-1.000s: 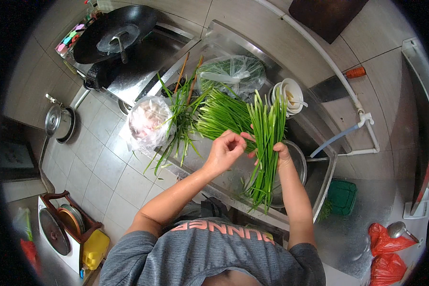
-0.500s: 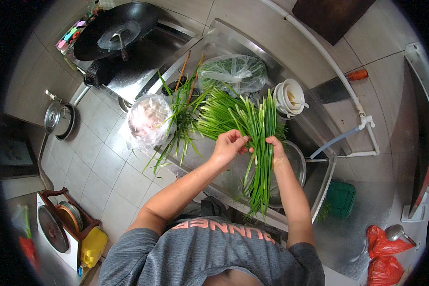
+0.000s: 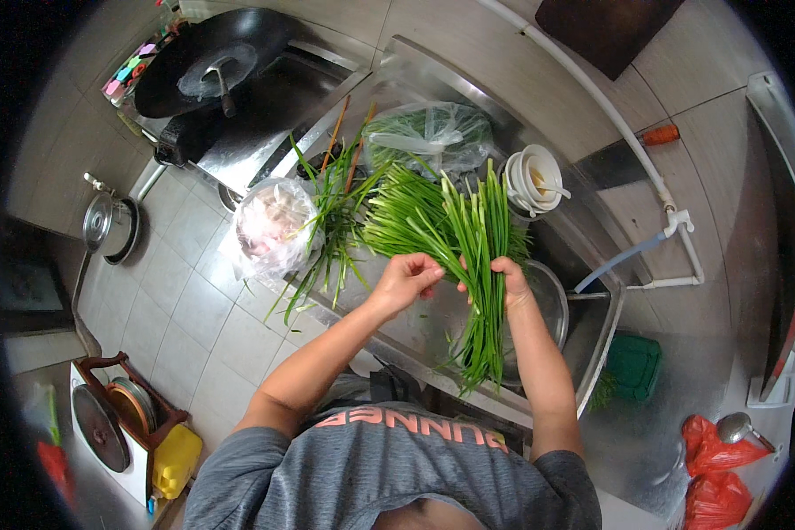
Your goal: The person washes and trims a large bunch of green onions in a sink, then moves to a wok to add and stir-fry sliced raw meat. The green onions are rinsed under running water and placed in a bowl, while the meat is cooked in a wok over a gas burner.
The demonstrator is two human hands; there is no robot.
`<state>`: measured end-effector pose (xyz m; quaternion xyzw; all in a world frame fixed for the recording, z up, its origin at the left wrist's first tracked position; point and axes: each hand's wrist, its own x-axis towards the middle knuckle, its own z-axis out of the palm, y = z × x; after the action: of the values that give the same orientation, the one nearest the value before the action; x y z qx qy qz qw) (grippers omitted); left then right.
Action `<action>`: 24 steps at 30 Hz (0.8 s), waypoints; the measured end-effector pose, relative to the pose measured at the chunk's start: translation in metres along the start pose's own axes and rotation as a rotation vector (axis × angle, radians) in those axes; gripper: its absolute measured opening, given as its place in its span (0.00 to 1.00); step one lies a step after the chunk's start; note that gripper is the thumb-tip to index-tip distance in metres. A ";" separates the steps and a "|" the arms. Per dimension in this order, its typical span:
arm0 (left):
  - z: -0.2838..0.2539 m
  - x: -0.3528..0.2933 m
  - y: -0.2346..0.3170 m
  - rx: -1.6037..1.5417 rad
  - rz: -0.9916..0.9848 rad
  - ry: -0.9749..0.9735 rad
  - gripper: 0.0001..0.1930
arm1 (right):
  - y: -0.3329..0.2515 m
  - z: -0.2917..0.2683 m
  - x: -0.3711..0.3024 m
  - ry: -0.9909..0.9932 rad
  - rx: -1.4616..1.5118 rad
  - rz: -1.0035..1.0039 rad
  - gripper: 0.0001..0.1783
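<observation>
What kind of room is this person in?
It looks like a kitchen: there's a big black wok with a utensil in it, some stacked white bowls, and a bunch of long green stalks in the right hand.

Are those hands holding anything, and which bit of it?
The right hand holds a bunch of garlic chives near its middle. The left hand is pinched beside it; whether it holds anything cannot be told.
</observation>
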<state>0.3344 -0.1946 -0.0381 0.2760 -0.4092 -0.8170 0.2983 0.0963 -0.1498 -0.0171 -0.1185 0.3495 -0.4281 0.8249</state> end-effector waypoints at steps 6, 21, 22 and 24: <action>-0.011 -0.017 0.025 0.207 0.158 0.242 0.03 | -0.003 -0.003 -0.013 0.012 0.015 0.003 0.33; 0.032 -0.003 0.008 -0.251 0.083 0.195 0.13 | 0.001 0.020 -0.009 0.001 -0.166 -0.079 0.35; 0.031 -0.003 0.007 -0.248 0.091 0.188 0.13 | 0.002 0.024 -0.010 0.035 -0.194 -0.088 0.34; 0.029 -0.002 0.007 -0.252 0.088 0.169 0.13 | 0.003 0.031 -0.010 0.093 -0.382 -0.099 0.34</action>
<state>0.3174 -0.1825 -0.0168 0.2859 -0.2885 -0.8218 0.3996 0.1156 -0.1434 0.0084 -0.2700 0.4561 -0.3991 0.7482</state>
